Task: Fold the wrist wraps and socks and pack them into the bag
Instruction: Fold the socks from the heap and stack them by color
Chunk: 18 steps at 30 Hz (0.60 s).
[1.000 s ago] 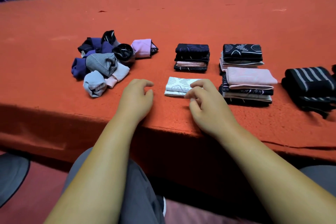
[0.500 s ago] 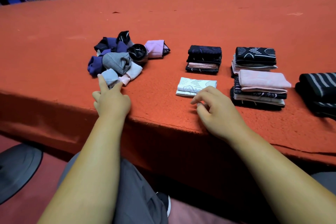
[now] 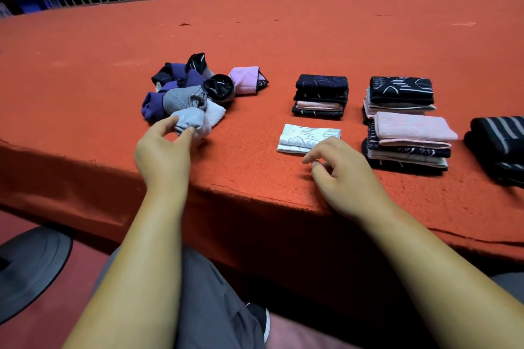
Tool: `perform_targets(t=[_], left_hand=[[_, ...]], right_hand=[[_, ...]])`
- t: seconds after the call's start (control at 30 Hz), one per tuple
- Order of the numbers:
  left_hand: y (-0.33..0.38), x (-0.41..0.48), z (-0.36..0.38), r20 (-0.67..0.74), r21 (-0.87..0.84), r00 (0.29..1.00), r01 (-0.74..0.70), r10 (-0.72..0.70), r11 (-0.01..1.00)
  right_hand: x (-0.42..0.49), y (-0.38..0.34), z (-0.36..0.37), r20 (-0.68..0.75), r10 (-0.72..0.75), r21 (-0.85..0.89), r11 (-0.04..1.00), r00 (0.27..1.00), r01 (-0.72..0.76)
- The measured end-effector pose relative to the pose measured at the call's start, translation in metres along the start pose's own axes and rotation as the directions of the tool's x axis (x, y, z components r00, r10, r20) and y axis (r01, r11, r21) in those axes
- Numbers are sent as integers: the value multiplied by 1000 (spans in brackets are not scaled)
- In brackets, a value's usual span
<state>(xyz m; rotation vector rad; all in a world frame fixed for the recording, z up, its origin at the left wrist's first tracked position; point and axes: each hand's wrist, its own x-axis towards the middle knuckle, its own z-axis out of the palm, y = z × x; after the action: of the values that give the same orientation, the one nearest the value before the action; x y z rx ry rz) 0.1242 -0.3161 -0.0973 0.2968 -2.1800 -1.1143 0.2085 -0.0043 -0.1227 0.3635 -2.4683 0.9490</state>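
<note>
1. Pale grey sock (image 3: 189, 121): balled, left of centre, at the near edge of the loose pile (image 3: 181, 91). It is the closest to reach, so I judge it next for folding.
2. My left grip (image 3: 163, 150) pinches it between thumb and forefinger, a light hold to draw it off the pile.
3. My right grip (image 3: 343, 176) is loosely curled and empty at centre frame, just beside the white folded piece (image 3: 307, 137), probably waiting to help fold.
4. Folded stacks (image 3: 321, 93) sit right of centre, squared for packing, with the striped wraps (image 3: 499, 144) at the right edge.
5. The red worktop (image 3: 283, 37) carries everything. No bag in view.

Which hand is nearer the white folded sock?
Right. The right hand lies in front of the white folded sock; the left hand pinches a grey sock farther left.
</note>
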Motion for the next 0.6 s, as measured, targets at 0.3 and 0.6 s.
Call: perform_targets(t=[0.3, 0.6], left_hand=[[36, -45, 20, 548, -496, 836, 363, -40, 789], [63, -75, 43, 707, -454, 694, 298, 135, 840]], right_hand=[[2, -10, -4, -70, 184, 203, 965, 981, -166], [6, -21, -25, 17, 445, 572, 730, 895, -374]])
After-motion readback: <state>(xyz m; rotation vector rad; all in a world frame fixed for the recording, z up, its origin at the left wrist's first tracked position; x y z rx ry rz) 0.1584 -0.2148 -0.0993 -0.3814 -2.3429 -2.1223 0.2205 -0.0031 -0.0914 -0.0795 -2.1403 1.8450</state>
